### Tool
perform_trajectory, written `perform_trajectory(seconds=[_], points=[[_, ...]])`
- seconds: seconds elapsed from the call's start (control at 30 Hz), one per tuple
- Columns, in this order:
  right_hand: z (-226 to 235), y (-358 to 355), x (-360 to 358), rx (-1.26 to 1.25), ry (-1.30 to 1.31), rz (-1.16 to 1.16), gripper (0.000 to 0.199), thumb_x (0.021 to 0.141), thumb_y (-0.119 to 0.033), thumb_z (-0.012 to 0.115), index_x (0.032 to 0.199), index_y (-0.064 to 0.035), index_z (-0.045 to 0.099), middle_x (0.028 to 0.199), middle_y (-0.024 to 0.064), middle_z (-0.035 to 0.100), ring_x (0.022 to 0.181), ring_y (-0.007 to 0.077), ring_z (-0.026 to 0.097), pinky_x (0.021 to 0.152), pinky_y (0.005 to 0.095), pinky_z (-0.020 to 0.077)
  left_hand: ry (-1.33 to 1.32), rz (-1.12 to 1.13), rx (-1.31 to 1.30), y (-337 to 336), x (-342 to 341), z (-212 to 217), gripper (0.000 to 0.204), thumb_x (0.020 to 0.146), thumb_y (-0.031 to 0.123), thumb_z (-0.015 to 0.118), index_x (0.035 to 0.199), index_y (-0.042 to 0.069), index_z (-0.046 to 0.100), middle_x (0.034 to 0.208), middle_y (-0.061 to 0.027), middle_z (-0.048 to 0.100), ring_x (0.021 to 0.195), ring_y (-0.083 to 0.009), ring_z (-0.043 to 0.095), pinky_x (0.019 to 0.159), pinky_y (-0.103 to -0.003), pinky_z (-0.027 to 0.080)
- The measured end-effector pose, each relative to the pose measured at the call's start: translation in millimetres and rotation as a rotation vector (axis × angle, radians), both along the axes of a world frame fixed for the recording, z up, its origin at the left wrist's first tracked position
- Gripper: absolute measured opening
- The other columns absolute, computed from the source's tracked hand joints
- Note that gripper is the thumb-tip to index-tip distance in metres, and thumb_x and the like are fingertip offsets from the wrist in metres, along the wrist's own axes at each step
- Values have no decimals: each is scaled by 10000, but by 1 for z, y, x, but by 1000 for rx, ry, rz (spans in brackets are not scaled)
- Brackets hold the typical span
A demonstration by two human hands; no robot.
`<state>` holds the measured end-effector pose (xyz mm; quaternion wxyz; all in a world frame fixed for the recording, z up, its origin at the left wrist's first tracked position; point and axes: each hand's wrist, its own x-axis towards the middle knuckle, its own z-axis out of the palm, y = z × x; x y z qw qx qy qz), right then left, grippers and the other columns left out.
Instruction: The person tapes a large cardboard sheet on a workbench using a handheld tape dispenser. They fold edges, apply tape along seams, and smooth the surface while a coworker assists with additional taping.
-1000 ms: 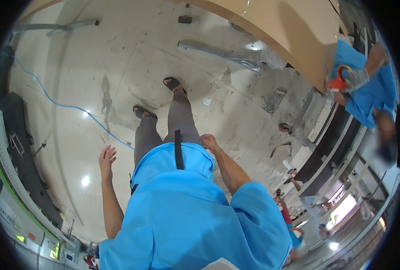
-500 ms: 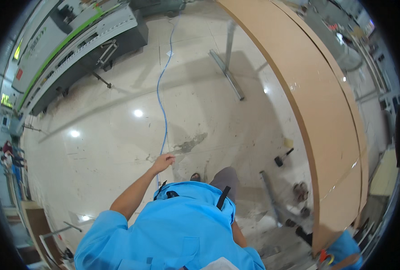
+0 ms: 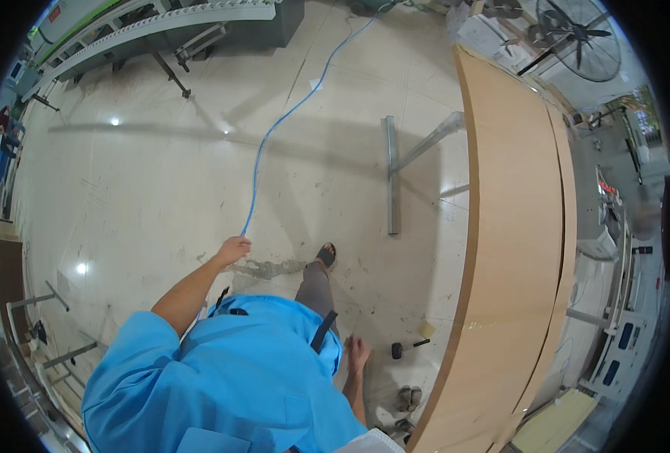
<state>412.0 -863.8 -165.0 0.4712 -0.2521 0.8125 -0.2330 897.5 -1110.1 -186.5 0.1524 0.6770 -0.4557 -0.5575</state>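
My left hand [image 3: 235, 249] hangs in front of my blue shirt, its fingers loosely bent and nothing visible in them. Beyond it a thin blue hose [image 3: 257, 162] runs across the floor; its near part disappears behind the hand, with no grip on it visible. My right hand [image 3: 358, 353] hangs low beside my right leg, fingers loose and holding nothing that I can see. To the right of that hand, a black mallet [image 3: 398, 350] lies on the floor. Long tan boards [image 3: 512, 226] lie side by side further right, apart from both hands.
Under the boards stands a metal leg with a floor bar [image 3: 392, 177]. Shoes [image 3: 409, 398] and a yellowish scrap [image 3: 426, 329] lie near the mallet. A large machine [image 3: 161, 30] is far left. A black fan [image 3: 579, 34] stands far right, and metal frames [image 3: 41, 298] at left.
My view has turned to the right, and the boards now stand more upright in it. My right hand has come into view, and one foot has stepped forward. The co-worker at lower right is out of view.
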Motion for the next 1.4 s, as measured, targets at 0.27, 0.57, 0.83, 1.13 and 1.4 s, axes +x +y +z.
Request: perform_trajectory(seconds=[0.27, 0.57, 0.83, 1.13, 1.4], points=[[111, -480, -91, -624, 54, 303, 227, 1054, -209, 577, 1109, -32, 706, 922, 15, 699, 783, 72, 602, 680, 249, 496, -159, 462, 328, -27, 42, 22, 304, 894, 215, 669, 1156, 68, 713, 952, -66, 728, 803, -163, 687, 632, -332, 540], [195, -824, -127, -722, 591, 292, 259, 1019, -118, 585, 1235, 1, 663, 1045, 110, 726, 949, 166, 691, 760, 317, 554, -73, 436, 401, -213, 48, -37, 272, 905, 270, 653, 1025, 40, 738, 847, -108, 724, 742, -204, 688, 566, -346, 504], [192, -962, -149, -634, 677, 151, 290, 1021, -157, 597, 1259, -5, 661, 1034, 119, 702, 880, 175, 654, 738, 313, 567, -117, 131, -36, -595, 15, 3, 291, 948, 209, 670, 1136, -11, 703, 912, -73, 719, 849, -146, 667, 794, -308, 532], [129, -1121, -211, -599, 967, 137, 283, 1019, -184, 634, 1243, -22, 689, 1107, 124, 697, 879, 212, 659, 743, 332, 571, -457, 195, -87, -856, -44, -14, 202, 880, 188, 730, 1059, 100, 695, 967, -92, 750, 927, -264, 725, 832, -389, 564], [122, -1106, -240, -423, 1136, -65, 322, 1056, -224, 594, 1223, 36, 683, 1183, 164, 691, 1068, 261, 658, 921, 350, 543, -677, 74, 161, -982, -24, -168, 281, 870, 227, 756, 1114, 122, 662, 1013, -100, 717, 1010, -304, 695, 864, -441, 553]])
